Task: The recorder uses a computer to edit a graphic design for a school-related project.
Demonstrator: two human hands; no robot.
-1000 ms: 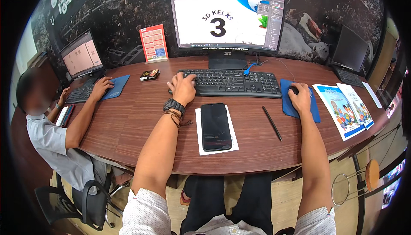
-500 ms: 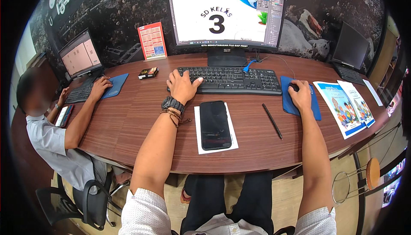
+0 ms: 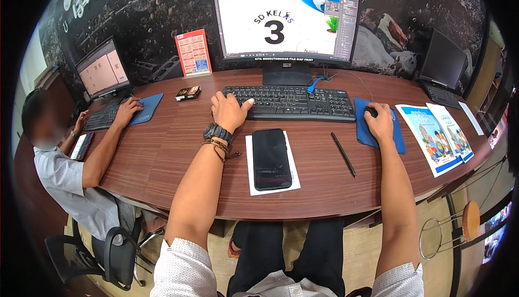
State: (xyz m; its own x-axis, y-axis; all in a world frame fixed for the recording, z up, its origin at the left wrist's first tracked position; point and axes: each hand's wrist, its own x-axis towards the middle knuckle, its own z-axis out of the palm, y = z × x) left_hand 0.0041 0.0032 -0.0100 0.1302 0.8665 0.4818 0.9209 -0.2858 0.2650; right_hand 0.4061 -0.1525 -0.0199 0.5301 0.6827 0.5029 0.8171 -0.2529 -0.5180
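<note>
From the head view, the left hand [image 3: 230, 110] lies flat, fingers spread on the left end of the black keyboard [image 3: 292, 102] — the right hand [image 3: 380, 124] cups a dark mouse [image 3: 370, 112] on the blue pad [image 3: 378, 132]. A phone [image 3: 270, 159] lies on paper nearby.
</note>
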